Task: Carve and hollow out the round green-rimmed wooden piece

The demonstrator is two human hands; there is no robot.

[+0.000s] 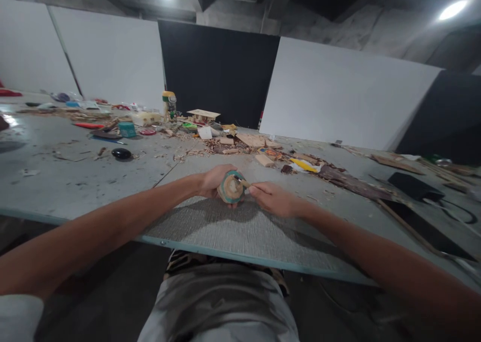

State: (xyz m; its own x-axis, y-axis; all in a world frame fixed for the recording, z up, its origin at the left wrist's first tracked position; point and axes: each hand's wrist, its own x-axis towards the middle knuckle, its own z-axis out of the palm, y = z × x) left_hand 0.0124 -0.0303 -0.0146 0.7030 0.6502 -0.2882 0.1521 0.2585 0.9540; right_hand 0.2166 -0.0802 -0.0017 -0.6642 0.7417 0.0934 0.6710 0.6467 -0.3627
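My left hand (215, 180) is closed around a small round wooden piece (229, 196), holding it above the near edge of the table. The wood has a teal painted band round its outside and a bare tan face turned up towards me. My right hand (276, 199) pinches the light handle of a thin paintbrush (244, 183). The brush's dark tip touches or hovers just over the wood's face; I cannot tell which. Some fingers of my left hand are hidden beneath the wood.
Wood shavings and offcuts (251, 140) lie across the table's middle. At the left are a teal jar (127, 129), a black rounded object (121, 153) and a yellow-topped bottle (169, 105). A yellow-handled tool (304, 165), a bark strip (347, 181) and a dark flat panel (426, 229) lie right.
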